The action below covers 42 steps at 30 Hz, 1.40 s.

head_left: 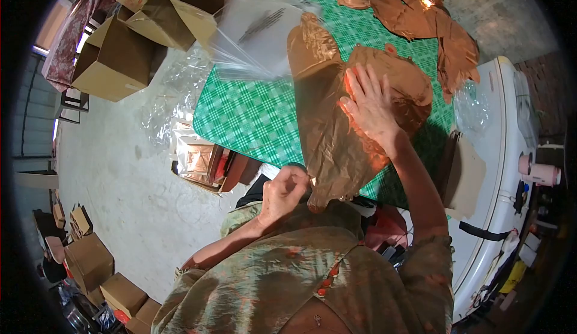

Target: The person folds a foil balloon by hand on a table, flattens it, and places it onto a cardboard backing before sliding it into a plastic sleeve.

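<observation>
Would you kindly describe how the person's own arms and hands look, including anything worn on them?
The left hand and the right hand are both bare and ungloved. Loose, crinkled, green-brown patterned fabric sleeves end near the elbows, leaving the forearms uncovered.

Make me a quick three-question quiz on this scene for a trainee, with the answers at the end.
1. Fill in: the ____ hand lies with fingers spread on the copper-coloured foil.
2. True or false: the left hand lies open and flat on the foil.
3. The tablecloth is: A, plain red; B, green checked; C, blue striped.

Key:
1. Right, the right hand.
2. False; the left hand is curled at the foil's near edge.
3. B.
</observation>
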{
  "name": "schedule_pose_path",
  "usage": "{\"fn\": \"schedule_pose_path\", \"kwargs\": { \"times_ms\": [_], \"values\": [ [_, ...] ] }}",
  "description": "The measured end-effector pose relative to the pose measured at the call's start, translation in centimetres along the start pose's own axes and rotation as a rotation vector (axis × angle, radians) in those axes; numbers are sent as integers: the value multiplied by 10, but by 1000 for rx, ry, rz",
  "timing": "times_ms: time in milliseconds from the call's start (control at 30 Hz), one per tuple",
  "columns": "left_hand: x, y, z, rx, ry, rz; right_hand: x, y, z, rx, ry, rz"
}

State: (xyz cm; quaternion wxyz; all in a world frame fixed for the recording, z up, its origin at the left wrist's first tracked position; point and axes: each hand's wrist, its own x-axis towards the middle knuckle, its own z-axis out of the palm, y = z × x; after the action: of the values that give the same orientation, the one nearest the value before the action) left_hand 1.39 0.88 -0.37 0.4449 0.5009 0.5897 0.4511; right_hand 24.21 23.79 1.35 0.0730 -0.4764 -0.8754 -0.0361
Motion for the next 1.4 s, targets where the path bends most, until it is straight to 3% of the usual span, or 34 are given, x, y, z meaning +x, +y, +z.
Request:
{"fn": "schedule_pose_path", "kwargs": {
  "times_ms": [300, 433, 500, 833, 967, 1100, 1267, 1367, 1400],
  "values": [
    [4, 12, -5, 51, -26, 11, -1, -6, 0, 16, 5, 13],
    [28, 56, -31, 381, 2, 37, -2, -7, -1, 40, 27, 16],
    [53, 50, -39, 359, 48, 166, -2, -8, -2, 43, 34, 15],
    [145, 50, -25, -407, -197, -162, -3, -9, 1, 75, 44, 42],
    [160, 66, -15, -306, -184, -159, -3, -9, 2, 85, 64, 38],
    [180, 55, 11, -223, -189, 172, -4, -8, 4, 39, 66, 38],
    [187, 69, 26, -351, -400, -19, -4, -8, 5, 92, 63, 42],
    [188, 78, 40, -499, -452, 130, -3, -7, 4, 26, 32, 42],
    [189, 75, 41, -315, -416, 100, -2, -7, 3, -11, 9, 41]
  ]
}}
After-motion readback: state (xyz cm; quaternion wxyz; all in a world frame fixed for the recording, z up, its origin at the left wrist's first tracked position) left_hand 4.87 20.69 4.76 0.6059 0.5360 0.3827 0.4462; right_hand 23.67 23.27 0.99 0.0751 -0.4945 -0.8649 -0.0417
